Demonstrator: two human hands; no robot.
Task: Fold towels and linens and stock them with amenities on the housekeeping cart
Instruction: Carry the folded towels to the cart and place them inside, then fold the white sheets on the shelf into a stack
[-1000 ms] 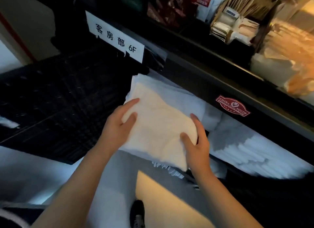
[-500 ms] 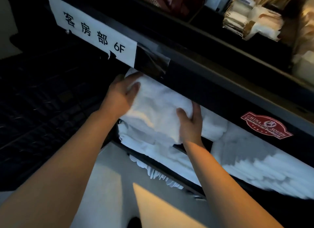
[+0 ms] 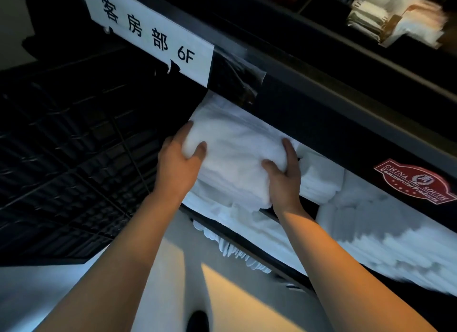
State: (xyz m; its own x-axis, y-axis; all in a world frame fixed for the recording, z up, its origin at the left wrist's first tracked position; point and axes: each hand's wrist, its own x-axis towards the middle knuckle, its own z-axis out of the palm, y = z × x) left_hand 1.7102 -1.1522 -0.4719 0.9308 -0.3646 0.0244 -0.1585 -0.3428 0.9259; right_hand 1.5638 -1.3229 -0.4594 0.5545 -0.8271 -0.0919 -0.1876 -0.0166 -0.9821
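The left hand (image 3: 179, 167) and right hand (image 3: 284, 180) pinch the folded towel (image 3: 235, 158) at its sides; pushed unevenly, it could unfold against the shelf edge (image 3: 247, 240) below them.

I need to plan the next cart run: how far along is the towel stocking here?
Done: folded white stacks already fill the cart shelf, and amenities sit on top. In hand: the left hand and right hand grip a folded towel, partly on the shelf pile. Left: seating and releasing it.
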